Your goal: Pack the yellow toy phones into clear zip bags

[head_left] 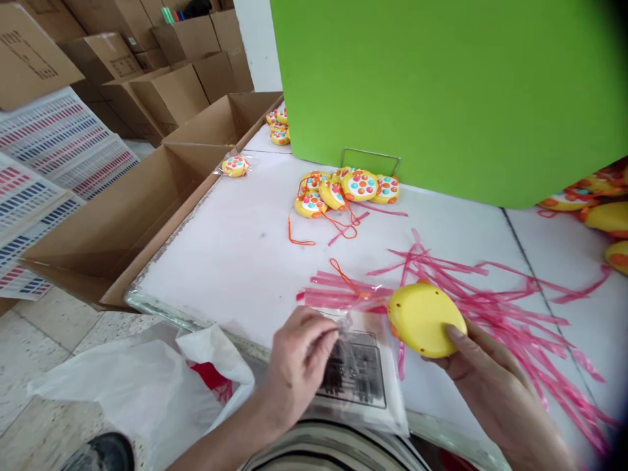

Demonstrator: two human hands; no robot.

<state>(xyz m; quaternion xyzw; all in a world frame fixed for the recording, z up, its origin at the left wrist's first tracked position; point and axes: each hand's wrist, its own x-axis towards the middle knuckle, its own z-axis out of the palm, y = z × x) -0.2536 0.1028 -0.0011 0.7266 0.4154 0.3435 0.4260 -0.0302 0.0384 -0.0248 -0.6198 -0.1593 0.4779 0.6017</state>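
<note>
My right hand grips a rounded yellow plastic toy, its plain back with small screw holes facing up and the thumb lying on it. An orange cord loop stretches to the left of the toy. My left hand is pinched closed on the edge of a clear plastic bag. Under it lies a stack of clear bags with dark printing, at the table's front edge. Several similar toys with white faces and coloured dots are heaped farther back, some with orange cords.
Pink plastic strips spread over the white table. A green board stands at the back. One bagged toy lies near the open cartons on the left. More toys are at right. A white plastic bag hangs below.
</note>
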